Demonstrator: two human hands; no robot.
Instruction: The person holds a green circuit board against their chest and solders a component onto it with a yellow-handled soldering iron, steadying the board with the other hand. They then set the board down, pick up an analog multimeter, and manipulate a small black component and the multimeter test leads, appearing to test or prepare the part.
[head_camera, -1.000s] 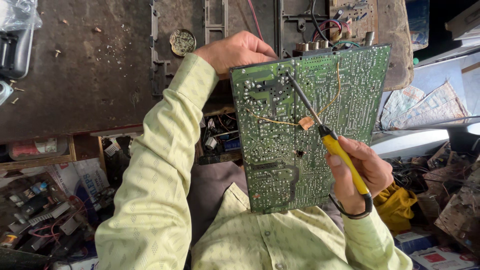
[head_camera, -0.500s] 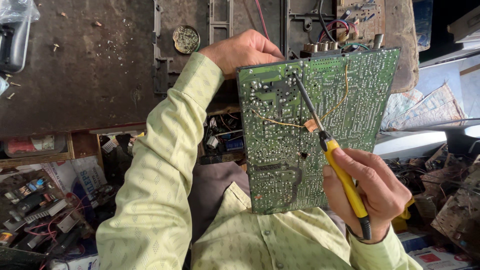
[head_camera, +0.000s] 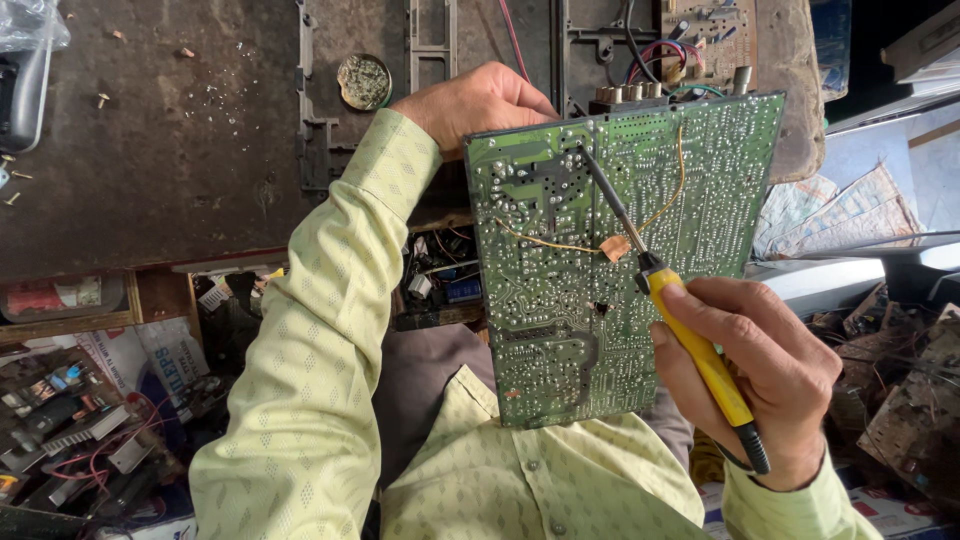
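Observation:
A large green circuit board (head_camera: 560, 300) stands tilted in front of me, solder side facing me, with a thin orange wire and a small tan patch on it. My left hand (head_camera: 478, 100) grips its top left edge from behind. My right hand (head_camera: 760, 375) holds a soldering iron with a yellow handle (head_camera: 700, 350). Its dark tip (head_camera: 588, 158) touches the upper middle of the board.
A dark, worn workbench (head_camera: 170, 150) lies beyond, with a round tin of flux (head_camera: 364, 80), scattered screws and a black metal chassis (head_camera: 430, 40). Another board with coloured wires (head_camera: 690, 35) sits top right. Electronic scrap fills the lower left (head_camera: 70, 420) and right (head_camera: 900, 400).
The board and both hands have shifted slightly right and up in view. The iron's tip stays on the same area of the board.

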